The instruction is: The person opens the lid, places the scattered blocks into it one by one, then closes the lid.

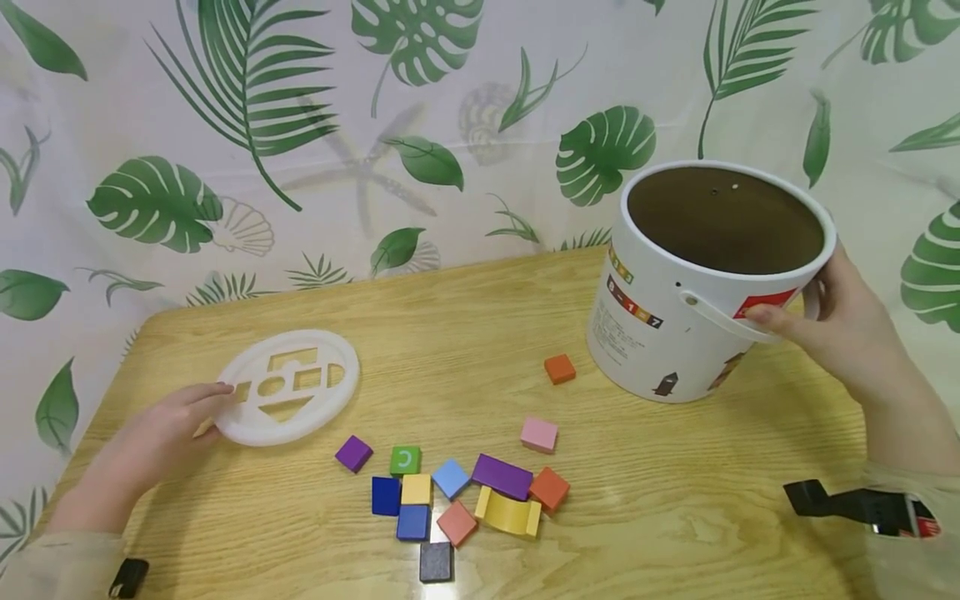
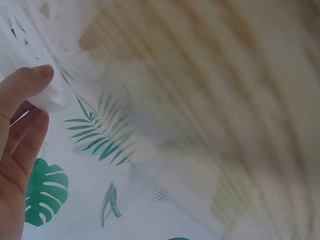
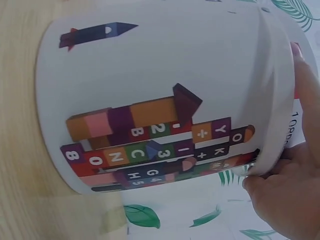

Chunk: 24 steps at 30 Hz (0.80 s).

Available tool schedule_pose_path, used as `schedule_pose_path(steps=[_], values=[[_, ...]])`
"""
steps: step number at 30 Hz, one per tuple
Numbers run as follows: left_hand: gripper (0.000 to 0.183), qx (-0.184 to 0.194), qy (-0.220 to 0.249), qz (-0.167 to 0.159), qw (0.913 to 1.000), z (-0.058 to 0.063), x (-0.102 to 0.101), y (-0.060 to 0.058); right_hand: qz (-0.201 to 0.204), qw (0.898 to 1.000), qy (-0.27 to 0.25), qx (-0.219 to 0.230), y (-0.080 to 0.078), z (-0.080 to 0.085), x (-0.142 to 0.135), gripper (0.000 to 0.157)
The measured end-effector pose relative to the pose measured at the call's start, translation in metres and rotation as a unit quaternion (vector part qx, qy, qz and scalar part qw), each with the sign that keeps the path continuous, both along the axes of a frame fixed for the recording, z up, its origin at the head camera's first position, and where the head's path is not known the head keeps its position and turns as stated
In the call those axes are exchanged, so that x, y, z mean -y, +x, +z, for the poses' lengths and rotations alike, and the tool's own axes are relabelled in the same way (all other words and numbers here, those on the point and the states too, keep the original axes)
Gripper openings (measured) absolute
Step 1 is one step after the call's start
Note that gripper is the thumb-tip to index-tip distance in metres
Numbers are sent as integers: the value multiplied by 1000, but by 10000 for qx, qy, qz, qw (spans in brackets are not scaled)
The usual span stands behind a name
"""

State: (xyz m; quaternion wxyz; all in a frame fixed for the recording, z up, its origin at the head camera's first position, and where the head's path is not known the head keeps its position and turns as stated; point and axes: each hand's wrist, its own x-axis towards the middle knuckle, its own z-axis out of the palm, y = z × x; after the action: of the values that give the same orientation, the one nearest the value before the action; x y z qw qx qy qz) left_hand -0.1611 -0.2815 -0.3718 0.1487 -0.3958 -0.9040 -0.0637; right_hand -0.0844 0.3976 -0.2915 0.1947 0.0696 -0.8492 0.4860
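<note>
Left hand (image 1: 168,421) pinches the white lid (image 1: 289,388) (shape cutouts, pretty neat) at the left of the worktop (image 1: 465,333), right hand (image 1: 843,333) grips the bucket (image 1: 675,333) near its rim over right, blocks (image 1: 502,477) scattered between.

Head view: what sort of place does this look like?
Likely an indoor play table, set against a leaf-patterned cloth; coloured blocks lie scattered on it, and the right hand holds a printed white bucket.
</note>
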Motion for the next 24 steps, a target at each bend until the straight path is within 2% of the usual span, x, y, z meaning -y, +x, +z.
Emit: schedule_pose_path(steps=[5, 7, 14, 15, 19, 22, 24], values=[[45, 0, -25, -72, 10000, -3, -1, 1, 234, 9997, -75, 10, -1, 5, -3, 95], [46, 7, -10, -124, 9999, -3, -1, 1, 326, 9993, -175, -28, -1, 6, -4, 90], [37, -70, 20, -291, 9996, -4, 0, -1, -129, 9999, -37, 65, -3, 11, -3, 74], [36, -85, 16, -305, 9995, -4, 0, -1, -96, 9999, -31, 38, -4, 11, -2, 72], [42, -5, -56, -210, 9998, -3, -1, 0, 208, 9994, -254, -107, -5, 14, -2, 64], [40, 49, -106, -168, 9998, -3, -1, 1, 693, 9929, -932, -263, -6, 15, -3, 55], [39, 91, -117, -170, 9997, -2, -2, 1, 836, 9889, -1197, -266, -7, 15, -3, 57]])
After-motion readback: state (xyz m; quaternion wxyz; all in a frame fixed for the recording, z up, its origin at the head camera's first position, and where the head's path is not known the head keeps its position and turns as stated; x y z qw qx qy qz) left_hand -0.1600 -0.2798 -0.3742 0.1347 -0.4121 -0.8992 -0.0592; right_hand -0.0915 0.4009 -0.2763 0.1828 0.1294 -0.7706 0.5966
